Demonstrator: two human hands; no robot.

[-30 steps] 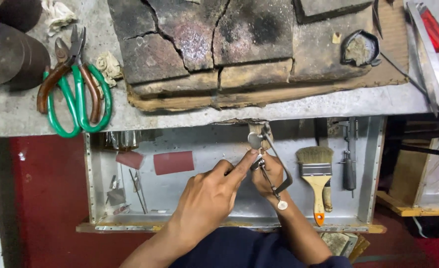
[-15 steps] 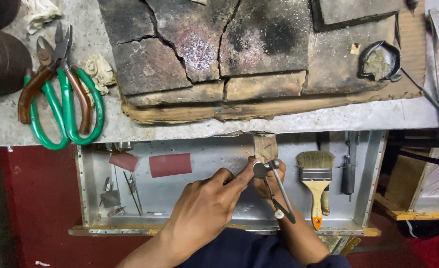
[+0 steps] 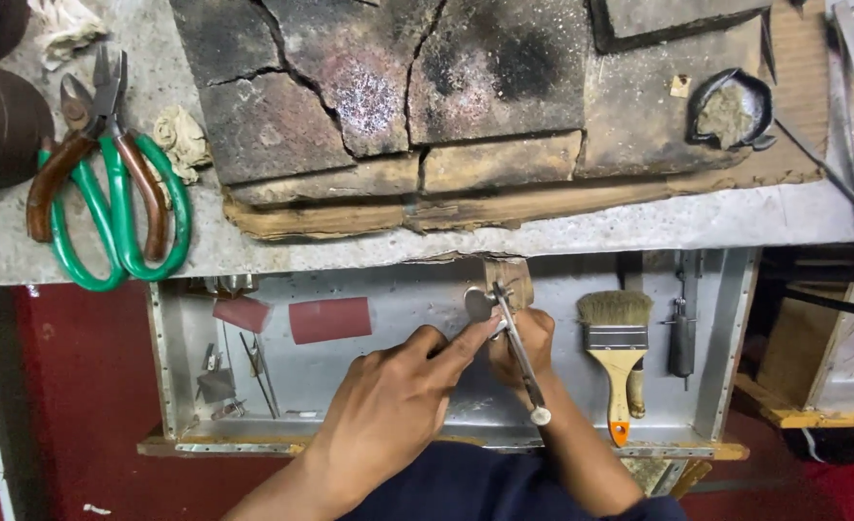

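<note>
Small round metal piece (image 3: 478, 303), likely light, stiff and slippery, best pinched at its rim, held against wooden bench peg (image 3: 510, 281) over the open drawer (image 3: 726, 367); left hand (image 3: 393, 410) fingertips pinching it, right hand (image 3: 523, 342) closed around slim metal tool (image 3: 521, 359).

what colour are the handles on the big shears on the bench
Green handles on the shears, clearest in the head view.
</note>
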